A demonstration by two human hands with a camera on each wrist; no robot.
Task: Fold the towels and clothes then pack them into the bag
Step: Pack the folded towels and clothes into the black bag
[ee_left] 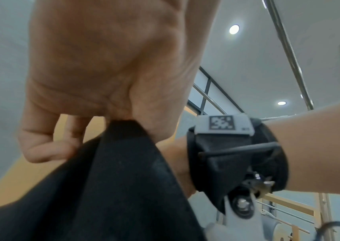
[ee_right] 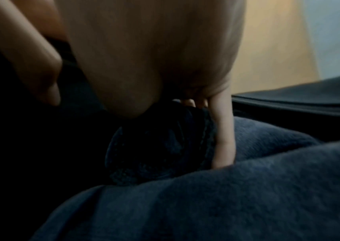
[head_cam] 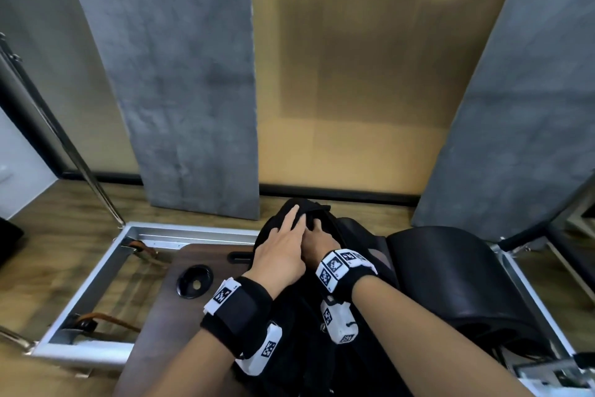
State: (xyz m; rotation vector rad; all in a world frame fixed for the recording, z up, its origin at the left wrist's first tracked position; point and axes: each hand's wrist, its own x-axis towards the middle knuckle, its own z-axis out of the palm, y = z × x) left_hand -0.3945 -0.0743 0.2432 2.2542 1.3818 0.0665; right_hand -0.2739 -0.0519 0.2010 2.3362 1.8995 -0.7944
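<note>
A black bag point(head_cam: 306, 332) stands in front of me on a dark wooden board. My left hand point(head_cam: 283, 248) lies over the bag's top rim. In the left wrist view this left hand point(ee_left: 103, 65) pinches a fold of the black bag fabric point(ee_left: 113, 179) between thumb and fingers. My right hand point(head_cam: 322, 239) reaches into the bag's mouth beside it. Seen from the right wrist, the right hand point(ee_right: 154, 65) pushes straight fingers point(ee_right: 223, 138) down into a dark blue towel point(ee_right: 247, 195) inside the bag. The rest of the bag's contents is hidden.
The wooden board point(head_cam: 161, 316) has a round black socket point(head_cam: 194, 280) and sits in an aluminium frame point(head_cam: 106, 261). A black padded barrel point(head_cam: 450, 274) stands right of the bag. Grey panels point(head_cam: 186, 91) lean on the wall behind. A metal pole point(head_cam: 64, 139) slants at the left.
</note>
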